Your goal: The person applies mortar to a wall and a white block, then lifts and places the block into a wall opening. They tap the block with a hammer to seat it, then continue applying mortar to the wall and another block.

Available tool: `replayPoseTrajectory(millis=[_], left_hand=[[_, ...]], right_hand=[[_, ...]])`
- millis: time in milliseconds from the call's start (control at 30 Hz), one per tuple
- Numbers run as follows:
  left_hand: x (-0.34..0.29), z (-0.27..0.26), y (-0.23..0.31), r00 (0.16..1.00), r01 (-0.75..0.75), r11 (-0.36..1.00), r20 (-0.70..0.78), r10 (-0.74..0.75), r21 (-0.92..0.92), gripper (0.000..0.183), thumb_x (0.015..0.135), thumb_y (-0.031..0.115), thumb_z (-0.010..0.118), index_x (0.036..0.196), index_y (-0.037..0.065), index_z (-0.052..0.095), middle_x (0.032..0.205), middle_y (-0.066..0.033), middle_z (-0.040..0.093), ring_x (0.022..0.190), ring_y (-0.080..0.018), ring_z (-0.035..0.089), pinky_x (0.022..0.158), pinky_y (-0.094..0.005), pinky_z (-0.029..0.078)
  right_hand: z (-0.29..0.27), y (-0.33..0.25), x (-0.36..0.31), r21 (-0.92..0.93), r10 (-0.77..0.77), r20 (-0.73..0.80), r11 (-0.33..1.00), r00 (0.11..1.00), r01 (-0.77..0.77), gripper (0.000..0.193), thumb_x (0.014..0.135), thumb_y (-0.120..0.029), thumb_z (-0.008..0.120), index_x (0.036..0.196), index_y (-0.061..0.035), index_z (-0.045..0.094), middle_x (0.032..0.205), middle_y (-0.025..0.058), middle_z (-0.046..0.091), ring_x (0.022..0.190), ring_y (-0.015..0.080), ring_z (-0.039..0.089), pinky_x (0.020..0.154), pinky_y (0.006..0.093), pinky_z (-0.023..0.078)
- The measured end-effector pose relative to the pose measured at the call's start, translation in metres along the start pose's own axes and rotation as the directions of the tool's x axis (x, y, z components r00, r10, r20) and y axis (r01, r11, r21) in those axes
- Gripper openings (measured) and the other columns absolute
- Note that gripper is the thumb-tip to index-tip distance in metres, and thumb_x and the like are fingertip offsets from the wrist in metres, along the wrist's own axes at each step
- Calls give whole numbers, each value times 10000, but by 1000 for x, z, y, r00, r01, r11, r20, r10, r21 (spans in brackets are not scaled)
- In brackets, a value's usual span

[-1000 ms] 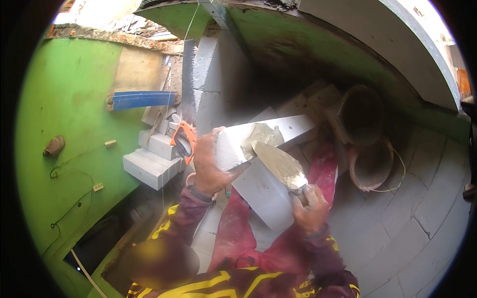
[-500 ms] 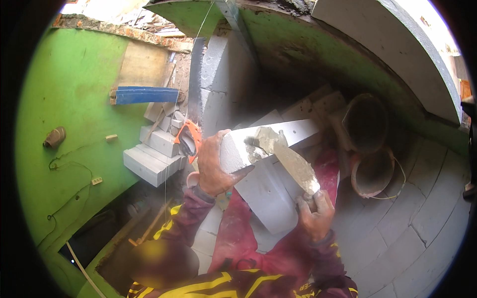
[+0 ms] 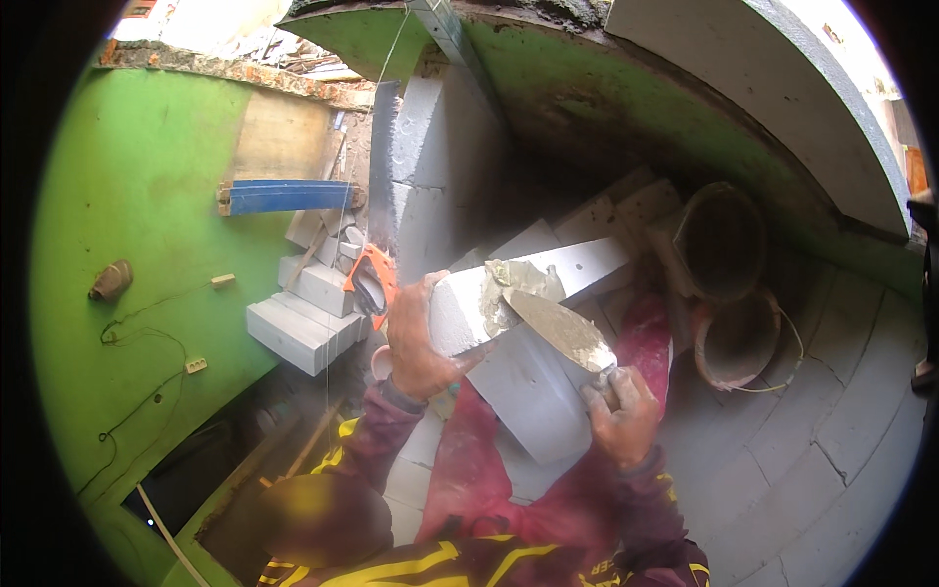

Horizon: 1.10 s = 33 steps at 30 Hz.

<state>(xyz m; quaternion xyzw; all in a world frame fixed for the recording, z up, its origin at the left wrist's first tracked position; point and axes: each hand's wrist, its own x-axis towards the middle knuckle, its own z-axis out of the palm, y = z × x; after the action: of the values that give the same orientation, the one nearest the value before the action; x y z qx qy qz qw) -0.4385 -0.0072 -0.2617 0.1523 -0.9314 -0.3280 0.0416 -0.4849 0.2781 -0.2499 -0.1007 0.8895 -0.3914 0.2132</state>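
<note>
My left hand grips the near end of a long white lightweight block, its fingers wrapped round that end. Grey mortar lies on the block's upper face. In my right hand is a pointing trowel, held by its handle; the blade's tip touches the mortar near the block's edge. Just beyond my left hand stands a hand saw with an orange handle, blade upward. Below the block, between my legs, is a pale smooth trough-like piece whose kind I cannot make out.
Several white blocks are stacked at the left by a green wall. A blue-faced beam juts out there, and a thin string hangs beside it. Two buckets stand at the right, near a grey block wall.
The trowel blade has moved across the block toward its near edge and turned flatter. More mortar now shows spread on the block's face. My left hand keeps its hold.
</note>
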Motion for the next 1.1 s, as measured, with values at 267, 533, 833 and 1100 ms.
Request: replayPoseTrajectory(millis=[267, 533, 833, 1100], left_hand=[[-5, 1, -4, 999, -25, 1000, -26, 25, -10, 936, 604, 349, 928, 1343, -11, 480, 1140, -173, 557, 1047, -348, 569, 925, -449, 451], [-10, 2, -4, 999, 38, 996, -7, -39, -74, 951, 606, 333, 936, 1352, -24, 465, 1151, -166, 546, 1070, -336, 559, 947, -442, 444], [-12, 5, 1, 999, 10, 998, -35, -12, -69, 922, 602, 315, 935, 1345, 12, 482, 1143, -134, 575, 1063, -320, 550, 934, -440, 424], [-12, 5, 11, 999, -12, 999, -51, 11, -33, 904, 596, 310, 928, 1336, 17, 500, 1157, -139, 585, 1066, -334, 553, 942, -443, 417]], right_hand=[[1, 0, 28, 15, -60, -78, 998, 995, 61, 197, 769, -67, 779, 897, -2, 644, 830, 138, 621, 722, 344, 640, 637, 398, 500], [22, 30, 1, 361, 248, 60, 898, 967, -253, 255, 827, -56, 725, 1047, 53, 658, 874, 181, 630, 783, 327, 648, 716, 381, 503], [32, 22, 13, -147, 164, -23, 975, 986, -166, 271, 863, -153, 688, 1052, 35, 640, 973, 215, 636, 890, 453, 640, 742, 492, 516], [-4, -13, 20, 6, -32, 176, 999, 984, 31, 249, 836, -129, 711, 1036, 7, 655, 933, 193, 630, 820, 425, 651, 708, 478, 525]])
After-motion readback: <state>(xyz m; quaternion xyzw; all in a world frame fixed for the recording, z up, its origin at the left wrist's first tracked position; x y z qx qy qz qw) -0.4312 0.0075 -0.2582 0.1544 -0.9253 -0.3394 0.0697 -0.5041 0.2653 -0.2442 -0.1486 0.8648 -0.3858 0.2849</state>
